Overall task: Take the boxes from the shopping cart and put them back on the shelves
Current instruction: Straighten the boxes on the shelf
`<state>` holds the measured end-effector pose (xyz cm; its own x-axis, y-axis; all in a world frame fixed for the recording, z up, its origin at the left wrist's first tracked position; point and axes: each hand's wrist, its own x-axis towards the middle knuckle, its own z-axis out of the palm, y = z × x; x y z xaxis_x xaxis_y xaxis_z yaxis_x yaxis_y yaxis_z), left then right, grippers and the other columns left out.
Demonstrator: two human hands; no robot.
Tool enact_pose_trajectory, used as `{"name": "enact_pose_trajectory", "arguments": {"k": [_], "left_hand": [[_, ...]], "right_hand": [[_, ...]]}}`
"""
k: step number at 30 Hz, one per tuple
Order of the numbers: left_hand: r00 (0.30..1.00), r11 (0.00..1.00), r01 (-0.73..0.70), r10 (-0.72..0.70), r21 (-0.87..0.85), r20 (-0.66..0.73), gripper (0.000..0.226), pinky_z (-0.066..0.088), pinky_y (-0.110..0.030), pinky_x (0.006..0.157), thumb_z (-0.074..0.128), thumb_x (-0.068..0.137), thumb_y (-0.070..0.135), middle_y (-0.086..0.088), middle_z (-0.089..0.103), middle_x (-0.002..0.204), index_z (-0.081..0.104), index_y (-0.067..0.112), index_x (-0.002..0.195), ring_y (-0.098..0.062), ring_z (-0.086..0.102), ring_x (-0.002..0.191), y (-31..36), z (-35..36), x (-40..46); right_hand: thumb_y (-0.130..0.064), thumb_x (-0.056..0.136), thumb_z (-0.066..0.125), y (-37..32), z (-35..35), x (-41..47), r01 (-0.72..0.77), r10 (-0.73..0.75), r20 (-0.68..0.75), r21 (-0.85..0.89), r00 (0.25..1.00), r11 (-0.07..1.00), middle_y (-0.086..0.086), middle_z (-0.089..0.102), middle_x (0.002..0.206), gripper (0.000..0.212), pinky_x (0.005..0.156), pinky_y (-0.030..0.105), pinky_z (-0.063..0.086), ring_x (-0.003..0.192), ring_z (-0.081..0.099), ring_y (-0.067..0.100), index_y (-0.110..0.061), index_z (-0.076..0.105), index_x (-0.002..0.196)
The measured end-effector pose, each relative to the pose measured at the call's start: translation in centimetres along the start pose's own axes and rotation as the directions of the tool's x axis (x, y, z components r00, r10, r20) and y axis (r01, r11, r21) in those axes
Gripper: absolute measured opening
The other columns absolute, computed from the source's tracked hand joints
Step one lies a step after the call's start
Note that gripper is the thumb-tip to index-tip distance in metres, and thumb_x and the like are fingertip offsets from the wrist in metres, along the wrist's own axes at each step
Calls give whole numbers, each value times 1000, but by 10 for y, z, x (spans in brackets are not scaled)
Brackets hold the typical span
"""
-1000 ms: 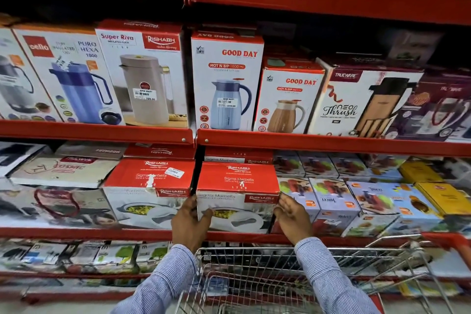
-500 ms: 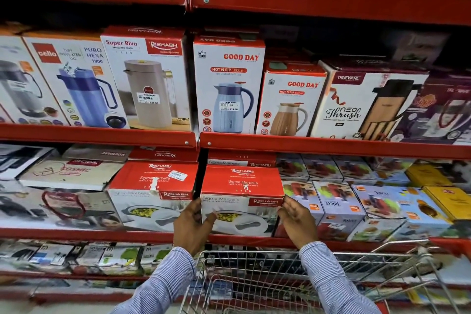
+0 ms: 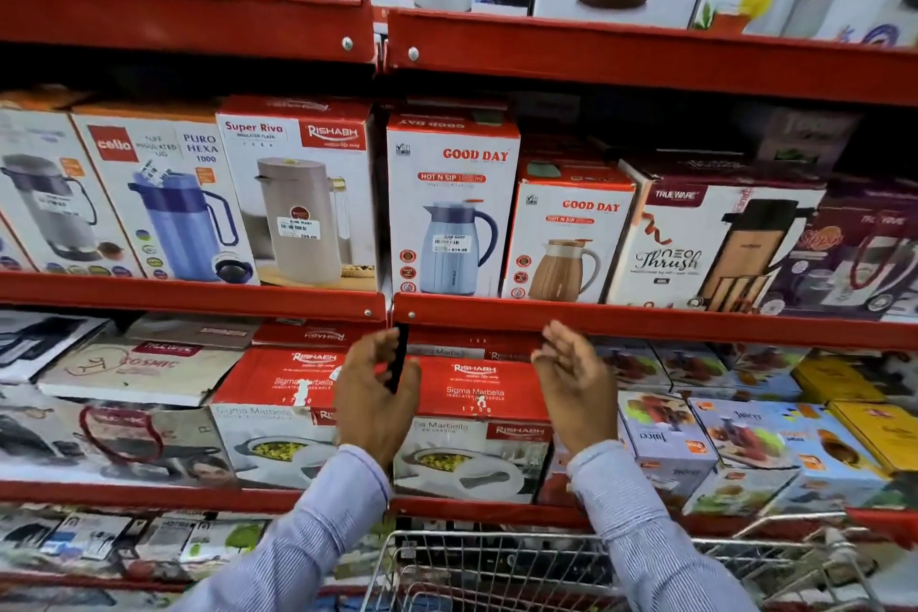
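The red-and-white Rishabh Sigma Marbella casserole box (image 3: 474,432) sits on the red shelf (image 3: 646,321), beside a matching box (image 3: 275,412). Both hands are raised in front of it with fingers spread, gripping nothing: left hand (image 3: 375,405) at its left edge, right hand (image 3: 576,388) at its right. The shopping cart (image 3: 521,567) stands below.

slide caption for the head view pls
Both hands, left and right, open beside a red casserole box on the shelf.

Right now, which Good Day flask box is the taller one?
The left Good Day box, showing a blue flask; the neighbouring Good Day box shows a brown flask and stands lower.
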<state>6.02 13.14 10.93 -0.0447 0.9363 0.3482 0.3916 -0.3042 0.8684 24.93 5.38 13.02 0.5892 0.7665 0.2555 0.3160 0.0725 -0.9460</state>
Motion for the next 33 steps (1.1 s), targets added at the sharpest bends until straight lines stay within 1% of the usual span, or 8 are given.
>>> {"name": "enact_pose_trajectory", "arguments": {"k": [2, 6, 12, 18, 22, 26, 29, 33], "left_hand": [[997, 997, -72, 72, -13, -31, 39, 51, -21, 81, 70, 81, 22, 4, 66, 111, 59, 19, 118, -12, 62, 95, 21, -4, 27], [988, 986, -144, 140, -79, -58, 56, 54, -37, 95, 71, 78, 24, -3, 65, 122, 49, 15, 129, -19, 64, 105, 59, -10, 71], [979, 979, -206, 206, -5, 4, 80, 40, -43, 110, 67, 76, 36, -11, 53, 137, 31, 16, 145, -28, 52, 125, 80, -10, 103], [973, 974, -222, 224, -36, 56, 87, 41, -41, 110, 69, 77, 36, -4, 47, 146, 23, 24, 150, -22, 48, 131, 77, -7, 107], [976, 973, -209, 214, -95, 44, 86, 47, -46, 105, 66, 74, 45, 2, 48, 147, 26, 29, 148, -18, 51, 129, 75, -6, 110], [976, 971, -213, 217, -111, 27, 84, 47, -46, 106, 68, 76, 42, -1, 50, 145, 28, 27, 149, -19, 51, 128, 75, -5, 110], [973, 969, -225, 228, -99, 21, 82, 47, -31, 102, 70, 78, 37, -3, 53, 142, 29, 24, 149, -20, 53, 127, 74, -5, 113], [976, 974, -215, 217, -66, 23, 81, 37, 1, 78, 69, 81, 33, -3, 54, 141, 29, 22, 149, -20, 54, 126, 76, -4, 112]], "right_hand": [[-17, 87, 63, -35, 8, 21, 97, -98, 31, 38, 995, 995, 1, 60, 132, 49, 85, 4, 46, 117, 59, 9, -14, 51, 134], [-19, 86, 62, -101, 20, 69, 223, -223, 5, 9, 975, 975, -2, 59, 134, 51, 80, -4, 41, 118, 57, 9, -14, 49, 136], [-22, 84, 64, -140, 32, 113, 166, -164, 59, -34, 985, 986, 3, 47, 147, 65, 99, 24, 41, 119, 53, 10, -11, 38, 143], [-17, 82, 61, -142, 36, 116, 222, -214, 86, -89, 973, 971, -9, 68, 113, 37, 98, 31, 47, 110, 60, 12, -22, 64, 119], [-16, 84, 61, -140, 36, 117, 237, -224, 109, -124, 968, 963, -2, 64, 129, 46, 89, 20, 43, 118, 59, 15, -18, 58, 130], [-14, 85, 60, -140, 36, 116, 255, -242, 115, -119, 964, 960, -2, 66, 126, 45, 80, 10, 41, 116, 60, 14, -18, 59, 129], [-13, 84, 60, -139, 37, 117, 255, -244, 113, -98, 963, 962, -2, 67, 124, 44, 82, 11, 44, 115, 60, 14, -19, 60, 128], [-14, 85, 60, -138, 33, 115, 259, -244, 138, -101, 960, 960, -4, 66, 124, 43, 94, 24, 49, 115, 61, 14, -20, 60, 128]]}}
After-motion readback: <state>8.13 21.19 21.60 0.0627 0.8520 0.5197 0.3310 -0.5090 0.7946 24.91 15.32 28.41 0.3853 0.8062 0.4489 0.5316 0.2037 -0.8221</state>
